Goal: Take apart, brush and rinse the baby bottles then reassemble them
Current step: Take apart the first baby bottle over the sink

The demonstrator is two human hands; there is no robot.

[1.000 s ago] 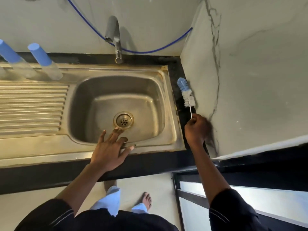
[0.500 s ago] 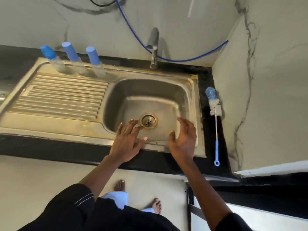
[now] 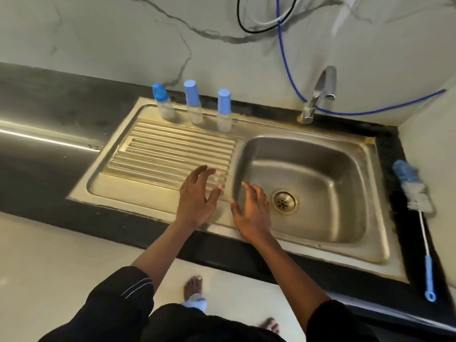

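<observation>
At the back edge of the ribbed drainboard [image 3: 172, 149], three baby bottles stood upright in a row, near one another but apart. The left bottle [image 3: 164, 106] had a clear body and a rounded blue cap. The middle bottle [image 3: 194, 104] and the right bottle [image 3: 224, 112] each had a clear body and a flat-topped cylindrical blue cap. All three were assembled.

The bottle brush [image 3: 417, 196] lay on the black tabletop [image 3: 419, 275] just right of the basin, with its head toward the wall. It had a blue tuft at the tip, white bristles, a thin white shank and a blue looped handle.

The steel sink [image 3: 370, 243] was dull and yellow-stained along its rim, with a round brass-coloured drain [image 3: 284, 201]. A chrome tap [image 3: 318, 95] stood behind it, and a blue hose [image 3: 286, 62] ran along the marbled wall.

The left hand [image 3: 195, 201] was over the drainboard's near right corner, fingers spread and slightly bent. Its grip was apart and held nothing. The right hand [image 3: 253, 211] was at the basin's near left rim, fingers extended. Its grip was likewise apart and empty. Whether either hand touched the steel could not be determined.
</observation>
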